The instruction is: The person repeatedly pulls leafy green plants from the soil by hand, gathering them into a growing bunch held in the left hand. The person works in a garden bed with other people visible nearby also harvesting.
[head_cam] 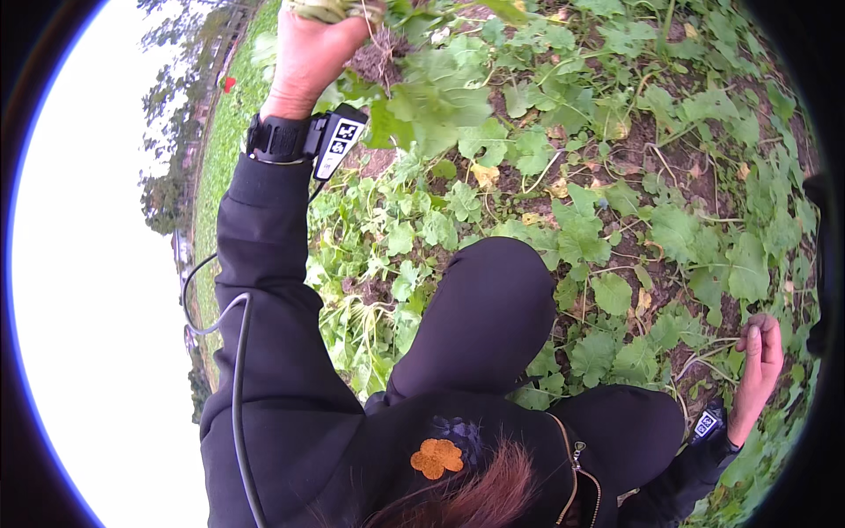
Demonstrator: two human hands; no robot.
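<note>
Raised at the top left, my left hand [317,56] grips a bunch of leafy green plants by their pale stems [323,9]. Thin roots with a clump of dark soil [383,59] hang from the bunch, beside broad, slightly blurred leaves [436,99]. Low on the right, my right hand [760,369] has its fingers curled among the growing plants. A pale plant stem [716,343] reaches its fingertips; whether they pinch it is unclear. Each wrist wears a black band with a marker tag, the left tag [339,142] and the right tag [706,422].
Lobed-leaf plants [581,231] cover brown soil around my bent knees [488,310]. Pulled-looking plants with pale stems [370,317] lie left of the knee. A grey cable [241,396] runs along my left sleeve. Trees [168,132] and grass [228,145] border the field.
</note>
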